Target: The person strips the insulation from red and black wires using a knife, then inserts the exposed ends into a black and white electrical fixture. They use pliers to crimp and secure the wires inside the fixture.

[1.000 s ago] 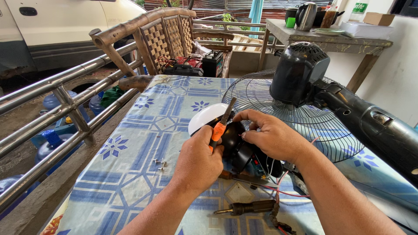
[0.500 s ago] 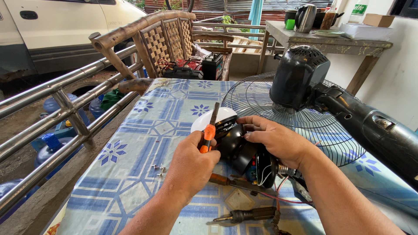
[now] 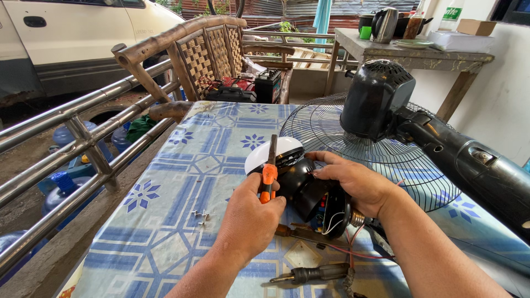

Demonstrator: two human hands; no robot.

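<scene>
Left hand (image 3: 248, 212) is gripping a pair of orange-handled pliers (image 3: 269, 171), fist closed round the handles, the dark nose pointing up and away over a white round cover (image 3: 274, 152). Right hand (image 3: 359, 185) is clasping a black motor housing (image 3: 309, 190) from its right side, fingers curled over the top, thumb hidden behind it. Housing is lying on the blue-and-white patterned tablecloth (image 3: 182, 182), about mid-table, touching the white cover on its far side. Pliers are standing just left of the housing; whether the tips are touching it is hard to tell from this angle. Red and white wires (image 3: 348, 243) are trailing out of the housing's near end. A dark-handled screwdriver (image 3: 314, 273) is lying on the cloth near the front edge, below both hands. A few small screws (image 3: 200, 215) are sitting left of the left hand. A wire fan guard (image 3: 331, 129) and a black fan head (image 3: 375, 99) are lying behind the right hand.
</scene>
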